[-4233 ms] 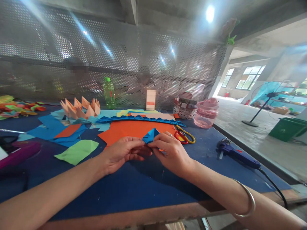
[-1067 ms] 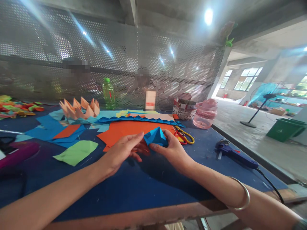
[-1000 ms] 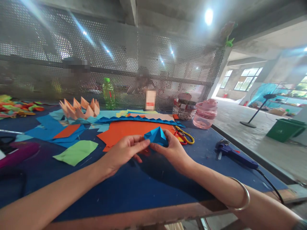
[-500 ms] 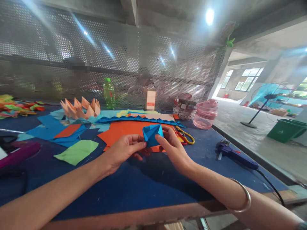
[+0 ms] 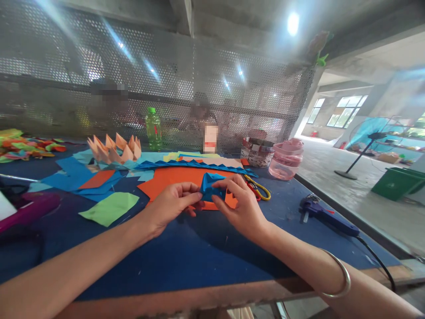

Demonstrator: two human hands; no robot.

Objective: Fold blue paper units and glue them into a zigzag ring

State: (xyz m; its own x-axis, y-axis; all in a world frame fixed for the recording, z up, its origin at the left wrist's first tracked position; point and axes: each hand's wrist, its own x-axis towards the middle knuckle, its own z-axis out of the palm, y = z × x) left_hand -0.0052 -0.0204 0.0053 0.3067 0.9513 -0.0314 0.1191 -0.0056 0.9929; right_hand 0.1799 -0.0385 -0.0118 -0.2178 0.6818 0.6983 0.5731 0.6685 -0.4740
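1. Over the orange sheet, my left hand pinches the blue paper from its left side, with my fingers curled so the folds stay pressed together.
2. My right hand is clamped on the same piece from the other side, its fingers bent over the top to bear down against my left hand's grip. My hands are close together, with only the paper and a small gap between them.
3. The blue paper is held between my hands above the orange sheet. My fingers hide much of it, and I can't tell whether it touches the sheet.
4. Half a second ago the piece showed broad, open faces. Now it is squeezed narrower, and my right fingers have come over its top.
5. Just beyond my right hand lie the scissors, with their red and yellow handles clear of my working space.
6. Past the orange sheet lies a long blue folded strip, and further left stand peach paper points.
7. Left of my hands is a green paper piece on the blue table. To the right lies a glue gun, its cord trailing over the table edge.
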